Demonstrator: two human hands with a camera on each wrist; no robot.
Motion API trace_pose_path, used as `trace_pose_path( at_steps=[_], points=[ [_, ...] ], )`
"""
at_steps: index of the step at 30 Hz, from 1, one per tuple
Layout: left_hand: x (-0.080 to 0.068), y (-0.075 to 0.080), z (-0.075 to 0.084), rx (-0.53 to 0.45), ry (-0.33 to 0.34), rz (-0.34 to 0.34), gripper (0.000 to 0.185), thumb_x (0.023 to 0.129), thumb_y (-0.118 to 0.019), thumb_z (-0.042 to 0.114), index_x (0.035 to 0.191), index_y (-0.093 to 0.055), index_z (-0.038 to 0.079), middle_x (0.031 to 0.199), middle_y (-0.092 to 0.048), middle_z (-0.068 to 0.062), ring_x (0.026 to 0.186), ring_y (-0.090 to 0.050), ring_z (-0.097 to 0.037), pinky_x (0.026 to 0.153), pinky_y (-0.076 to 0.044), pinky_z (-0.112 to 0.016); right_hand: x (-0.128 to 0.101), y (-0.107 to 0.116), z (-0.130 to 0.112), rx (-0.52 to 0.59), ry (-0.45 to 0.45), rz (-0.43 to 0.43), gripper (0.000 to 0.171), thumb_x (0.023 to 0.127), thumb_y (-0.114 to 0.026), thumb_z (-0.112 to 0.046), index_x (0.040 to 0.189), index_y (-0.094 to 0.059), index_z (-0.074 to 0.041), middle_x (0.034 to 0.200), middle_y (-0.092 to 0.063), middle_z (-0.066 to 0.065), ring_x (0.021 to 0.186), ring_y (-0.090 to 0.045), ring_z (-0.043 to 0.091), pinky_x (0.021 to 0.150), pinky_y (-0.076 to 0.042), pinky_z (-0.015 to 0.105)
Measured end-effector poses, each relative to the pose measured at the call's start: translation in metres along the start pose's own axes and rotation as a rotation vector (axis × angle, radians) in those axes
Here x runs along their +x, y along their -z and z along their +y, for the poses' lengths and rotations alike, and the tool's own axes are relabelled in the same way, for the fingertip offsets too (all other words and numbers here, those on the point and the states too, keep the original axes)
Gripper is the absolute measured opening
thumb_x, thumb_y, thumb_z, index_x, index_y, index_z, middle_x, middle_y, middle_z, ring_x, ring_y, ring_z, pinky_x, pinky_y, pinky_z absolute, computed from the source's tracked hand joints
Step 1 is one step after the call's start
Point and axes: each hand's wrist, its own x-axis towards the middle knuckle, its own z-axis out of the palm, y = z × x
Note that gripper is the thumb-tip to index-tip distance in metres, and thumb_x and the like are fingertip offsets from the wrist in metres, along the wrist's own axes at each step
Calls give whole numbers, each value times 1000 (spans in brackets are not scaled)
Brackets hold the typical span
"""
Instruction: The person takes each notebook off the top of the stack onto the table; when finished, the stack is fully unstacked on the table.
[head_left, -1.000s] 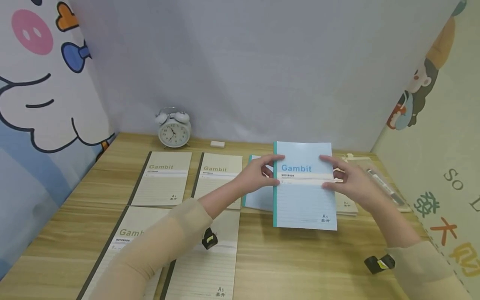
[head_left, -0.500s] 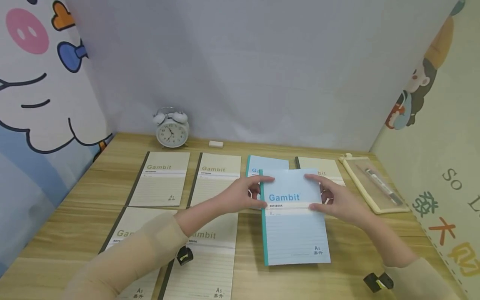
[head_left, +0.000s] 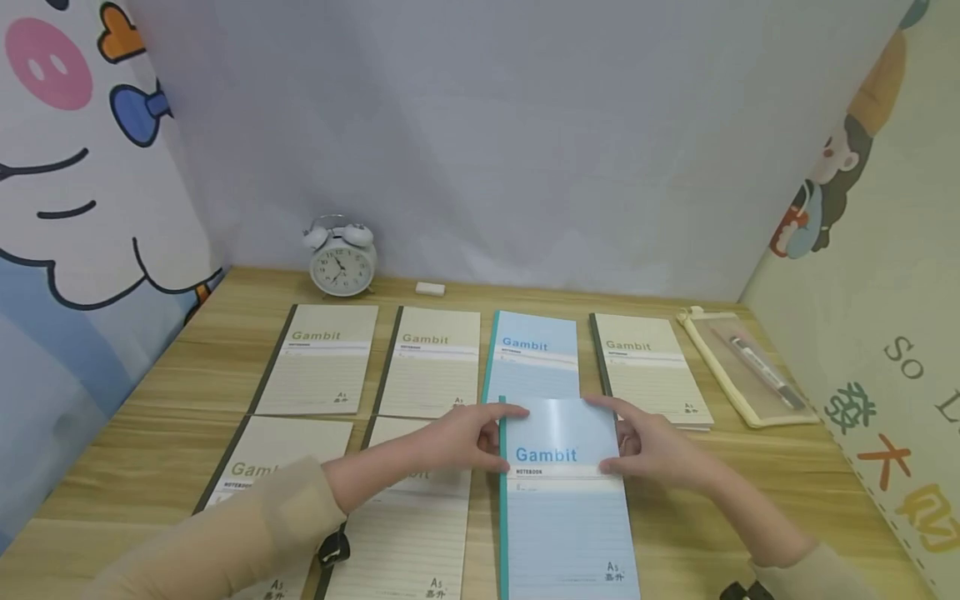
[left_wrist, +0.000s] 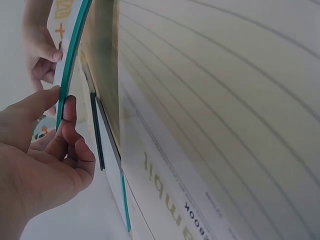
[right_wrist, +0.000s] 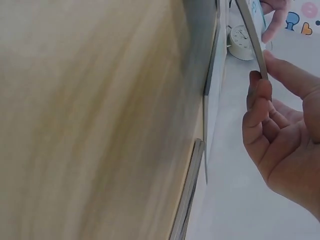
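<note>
Both hands hold one blue notebook (head_left: 566,525) with a teal spine, raised a little above the table, as the wrist views show. The left hand (head_left: 472,437) pinches its spine edge between thumb and fingers, seen closely in the left wrist view, where the teal spine (left_wrist: 70,65) passes between them. On the opposite edge the right hand (head_left: 648,442) pinches the notebook; its thumb and curled fingers grip the page edge (right_wrist: 252,37) in the right wrist view. Another blue notebook (head_left: 534,367) lies just behind, its lower part hidden by the held one.
Cream notebooks (head_left: 322,358) lie in rows at left, partly under the left forearm. A cream stack (head_left: 652,375) lies right of the blue one. Farther right is a mesh pouch (head_left: 738,358) with a marker (head_left: 765,371). An alarm clock (head_left: 342,265) and white eraser (head_left: 430,289) stand at the back.
Both hands have brought the blue notebook down and toward the person, slightly left, from over the back row. The blue notebook behind and the cream stack are now uncovered.
</note>
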Motion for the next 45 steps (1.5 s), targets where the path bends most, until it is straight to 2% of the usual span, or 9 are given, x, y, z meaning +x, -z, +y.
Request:
trace_pose_path(
  at_steps=[7,11,15,23,29,34,39,42,45],
  points=[
    [-6,-8,-5,-12,19,-43,67,79,-77,18,139,-47,16,73,-56,5,66,-49,-6,61,-43,-19,-2,-12,4,56,-31,-87,85,79,-76,-18,149,-27,-15,89,-66,5,55,-58,16,48,-51,31],
    [-9,-13,-9,-9,28,-64,66,79,-77,18,138,-48,15,71,-57,6,64,-49,-5,59,-42,-18,-4,-17,4,17,-45,-128,83,79,-76,-19,148,-30,-17,84,-64,3,50,-58,17,47,-52,34],
    [-10,-17,-12,-1,46,-92,65,79,-77,20,137,-49,15,69,-57,6,61,-50,-5,57,-41,-18,-3,-22,7,-34,-53,-160,81,79,-76,-26,147,-32,-19,78,-61,1,46,-56,15,45,-50,31],
    [-7,-23,-12,116,56,-99,64,80,-76,22,138,-48,15,63,-55,7,53,-47,-4,51,-39,-17,2,-25,10,-155,-67,-145,77,78,-77,-28,144,-39,-17,71,-56,-2,47,-52,9,45,-46,25],
    [-8,-20,-4,146,77,-87,64,81,-74,18,139,-47,14,60,-55,6,51,-47,-5,49,-39,-18,2,-23,8,-175,-65,-133,76,78,-77,-27,143,-40,-15,69,-56,-2,47,-51,8,45,-45,24],
    [-2,-5,7,128,89,-57,64,82,-73,21,140,-45,17,69,-59,8,58,-50,-6,53,-42,-20,1,-13,11,-184,8,-71,76,77,-77,-28,142,-41,-14,75,-57,-5,60,-53,7,55,-47,24],
    [10,16,21,145,11,4,62,85,-71,24,141,-45,16,78,-60,12,73,-52,-11,64,-44,-23,1,10,14,-268,95,41,73,78,-77,-21,140,-42,-9,74,-57,-10,60,-52,4,56,-47,23],
    [21,23,26,146,-34,44,61,86,-69,24,141,-44,15,82,-61,12,88,-55,-16,75,-45,-26,0,27,13,-306,85,98,72,78,-77,-21,141,-42,-12,75,-56,-11,61,-53,4,57,-47,22],
    [34,27,27,145,-51,71,61,87,-68,24,142,-43,15,89,-63,9,101,-56,-20,86,-46,-29,1,42,15,-318,90,153,71,79,-77,-21,140,-42,-12,79,-58,-7,65,-53,4,58,-46,22]
  ],
)
